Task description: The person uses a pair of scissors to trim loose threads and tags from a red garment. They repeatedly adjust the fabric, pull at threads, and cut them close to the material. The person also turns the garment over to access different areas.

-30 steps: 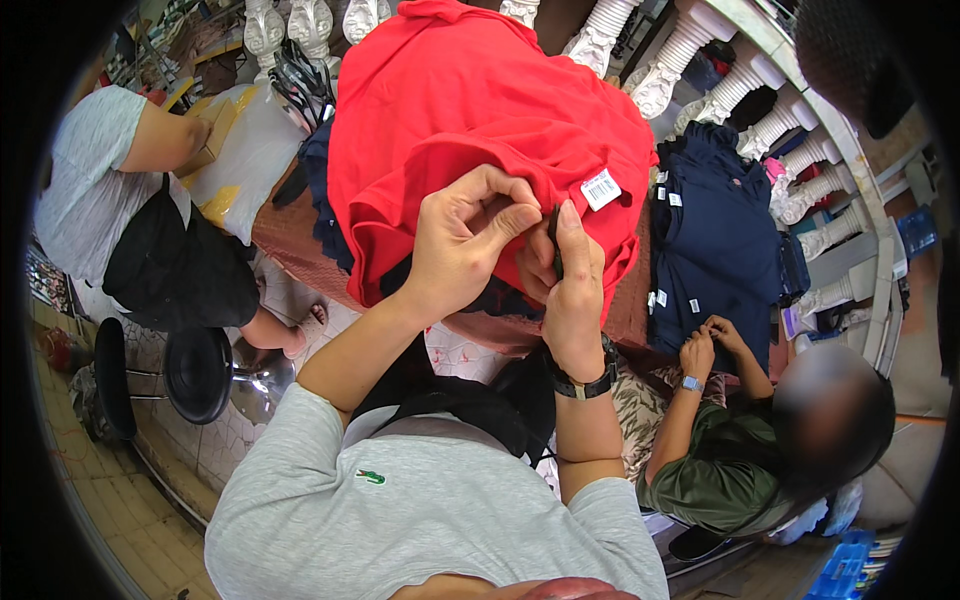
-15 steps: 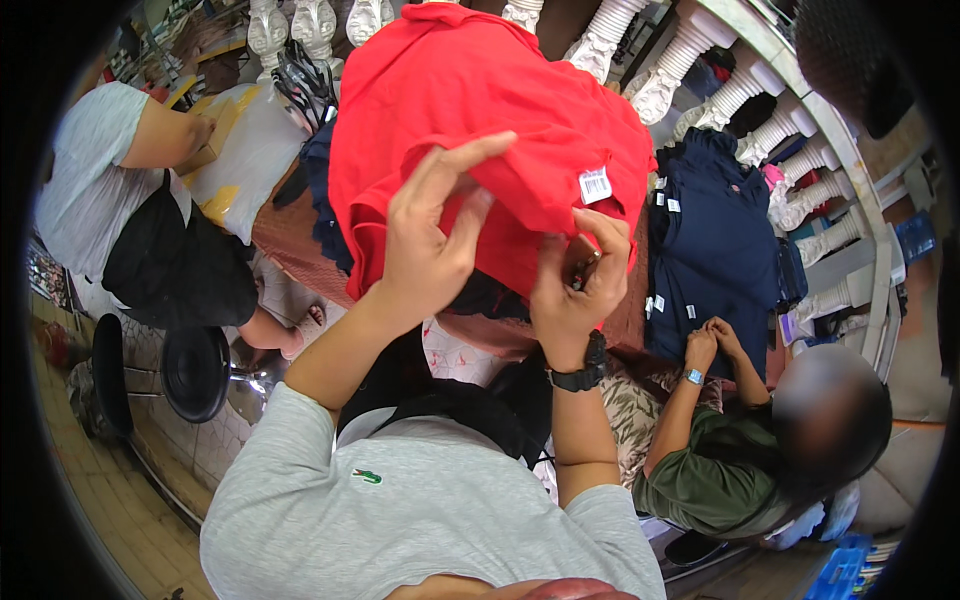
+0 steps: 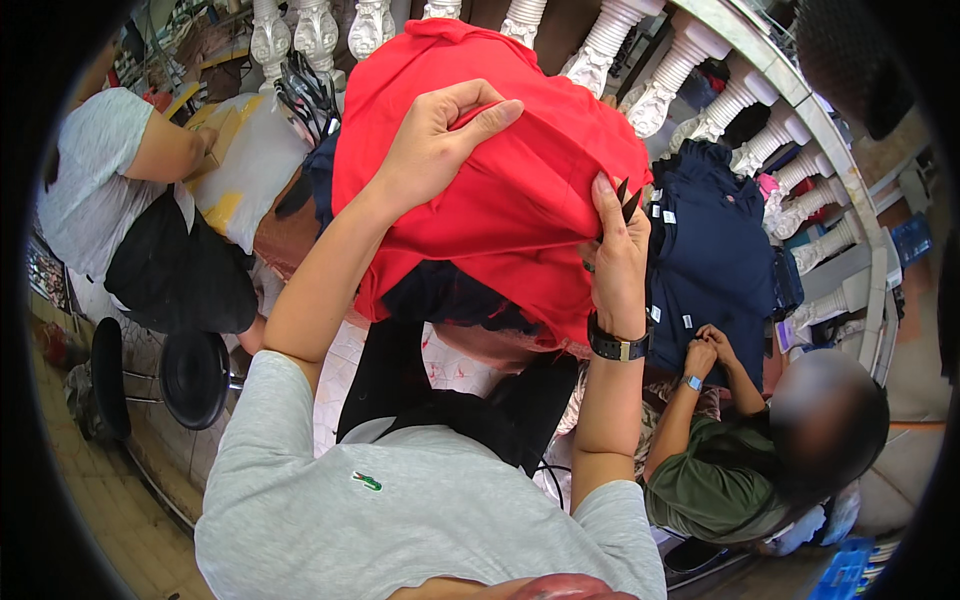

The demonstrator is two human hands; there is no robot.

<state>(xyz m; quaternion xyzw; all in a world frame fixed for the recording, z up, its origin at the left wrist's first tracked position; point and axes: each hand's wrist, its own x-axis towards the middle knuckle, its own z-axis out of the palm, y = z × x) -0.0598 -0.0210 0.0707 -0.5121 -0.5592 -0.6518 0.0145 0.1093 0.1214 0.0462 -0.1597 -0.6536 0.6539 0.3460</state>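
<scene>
A bright red garment [image 3: 470, 205], perhaps a shirt, lies heaped over the table in front of me, its near part lifted and stretched between my hands. Fingers and thumb of my left hand [image 3: 440, 135] pinch a fold of it near the middle. At its right side, my right hand [image 3: 620, 255] is closed on the cloth with the thumb pressed upward. Dark pointed blades of small thread snips [image 3: 627, 200] stick out from that same hand; their handle is hidden. Dark navy cloth [image 3: 440, 292] shows beneath the red garment's lower edge.
Navy shirts [image 3: 715, 230] with small white tags are stacked to the right, beside a seated person [image 3: 740, 450]. Another person [image 3: 110, 190] works at the left by a plastic-covered package [image 3: 265, 150]. White balusters [image 3: 600, 50] line the back; a black stool [image 3: 193, 378] stands left.
My hands have moved apart, spreading the red cloth. My left hand went up; my right hand shifted right and turned, showing the snips' blades. The white tag is now out of sight.
</scene>
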